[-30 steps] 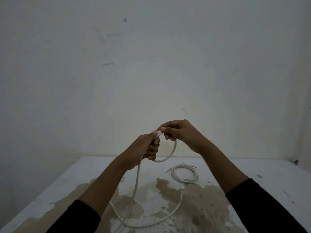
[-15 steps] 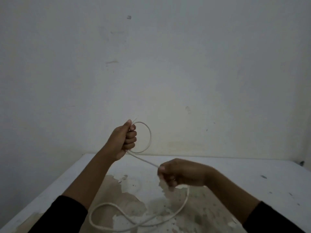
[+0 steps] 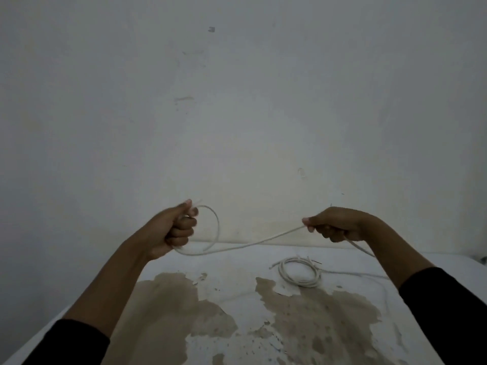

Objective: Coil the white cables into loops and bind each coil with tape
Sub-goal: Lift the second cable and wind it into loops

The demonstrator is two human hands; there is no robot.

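At the left, above the worktop [image 3: 237, 264], the left hand [image 3: 171, 230] is held up with its fingers [image 3: 184, 224] curled tight around a white cable [image 3: 253, 242], one loop of it standing out beside the knuckles. From there the cable runs in the air across to the right hand [image 3: 334, 223], whose fingers pinch it. Below, towards the right, a coiled cable [image 3: 299, 271] lies flat on the stained, peeling white surface.
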